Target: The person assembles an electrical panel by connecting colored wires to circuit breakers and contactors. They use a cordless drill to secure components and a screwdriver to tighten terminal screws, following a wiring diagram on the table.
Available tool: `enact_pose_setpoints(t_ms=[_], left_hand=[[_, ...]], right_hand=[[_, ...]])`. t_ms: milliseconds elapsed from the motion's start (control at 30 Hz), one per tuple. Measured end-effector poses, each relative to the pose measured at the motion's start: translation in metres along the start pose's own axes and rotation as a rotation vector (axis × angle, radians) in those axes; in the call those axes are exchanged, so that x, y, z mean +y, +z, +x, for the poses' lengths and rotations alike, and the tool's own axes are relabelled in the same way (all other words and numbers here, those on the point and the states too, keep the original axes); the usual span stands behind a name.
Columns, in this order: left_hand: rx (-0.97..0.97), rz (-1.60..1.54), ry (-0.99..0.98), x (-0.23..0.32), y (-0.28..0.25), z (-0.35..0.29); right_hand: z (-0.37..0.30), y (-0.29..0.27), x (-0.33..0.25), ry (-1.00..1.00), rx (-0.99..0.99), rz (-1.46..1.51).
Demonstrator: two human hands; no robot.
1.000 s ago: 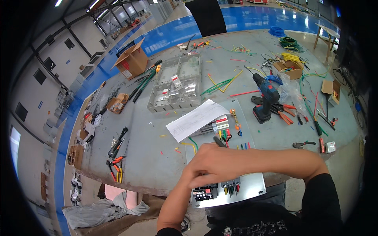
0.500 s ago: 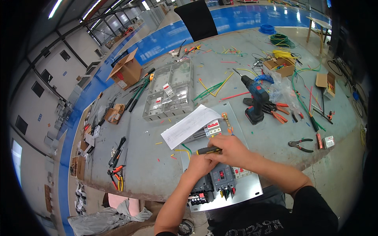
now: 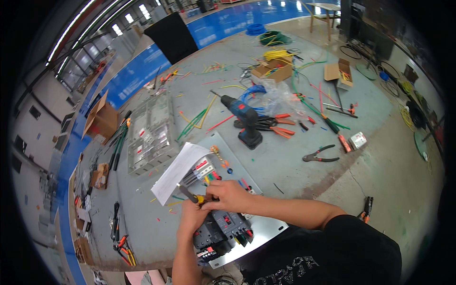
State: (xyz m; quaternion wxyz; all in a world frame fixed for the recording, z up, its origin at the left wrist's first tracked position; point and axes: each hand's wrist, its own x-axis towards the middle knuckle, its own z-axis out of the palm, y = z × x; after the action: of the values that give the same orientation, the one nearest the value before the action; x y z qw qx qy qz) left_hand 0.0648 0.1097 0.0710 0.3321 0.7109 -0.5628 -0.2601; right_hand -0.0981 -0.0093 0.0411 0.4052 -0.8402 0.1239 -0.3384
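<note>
Close together over a metal mounting plate (image 3: 268, 231), my two hands work among its electrical parts. My left hand (image 3: 191, 217) is closed around a screwdriver (image 3: 188, 194) with a dark and yellow handle. Right beside it, my right hand (image 3: 229, 196) has its fingers bent in a pinch; what they hold is hidden. Below the hands sit a dark moulded-case circuit breaker (image 3: 231, 223) and another black device (image 3: 207, 236). Small breakers with red switches (image 3: 203, 167) show beyond my hands. A white paper sheet (image 3: 178, 173) partly covers the plate's far left side.
A cordless drill (image 3: 244, 121) stands beyond the plate, near orange-handled pliers (image 3: 278, 127). Cutting pliers (image 3: 321, 154) lie to the right. At the left are a clear plastic enclosure (image 3: 154, 159) and a cardboard box (image 3: 101, 121). Yellow wire coils (image 3: 278, 53) lie far back.
The view has swung right, so the table's things appear further left. The screwdriver has tilted from nearly level to slanting, and my right hand sits lower beside my left.
</note>
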Motion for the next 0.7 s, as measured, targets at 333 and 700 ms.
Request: enact_pose_setpoints(t_ms=[333, 700], left_hand=[[-0.237, -0.059, -0.146, 0.003, -0.011, 0.004], [-0.228, -0.129, -0.146, -0.030, -0.005, 0.008]], right_hand=[[-0.005, 0.011, 0.013, -0.189, 0.081, -0.006], [-0.004, 0.007, 0.008, -0.146, 0.067, -0.159]])
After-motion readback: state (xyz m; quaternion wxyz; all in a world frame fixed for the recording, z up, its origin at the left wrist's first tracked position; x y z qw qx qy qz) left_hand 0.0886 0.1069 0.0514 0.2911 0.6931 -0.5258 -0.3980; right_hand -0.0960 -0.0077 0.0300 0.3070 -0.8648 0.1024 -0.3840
